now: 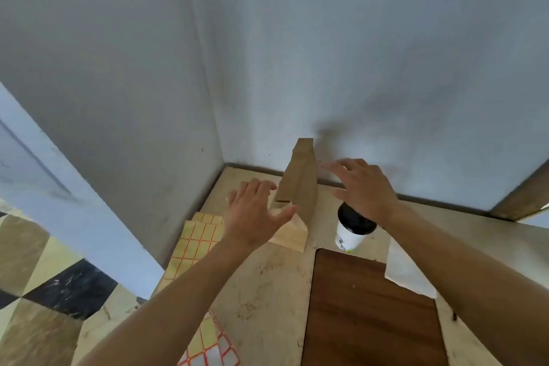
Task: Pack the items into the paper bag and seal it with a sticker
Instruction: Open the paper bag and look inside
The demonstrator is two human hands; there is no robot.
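A brown paper bag [300,181] stands upright and folded flat near the back corner of the counter. My left hand [255,211] hovers just left of it with fingers spread, holding nothing. My right hand [361,187] hovers to the bag's right, fingers straight, also apart from it. A white paper cup with a black lid [352,227] stands below my right hand. A small tan paper packet [291,235] lies at the bag's foot. Yellow sticker sheets with red outlines [194,244] lie to the left.
A dark wooden board [368,312] lies on the pale counter [267,291] in front. A white napkin [407,273] sits at the board's right edge. More sticker sheets [211,345] lie at the near edge. Walls close off the back and left.
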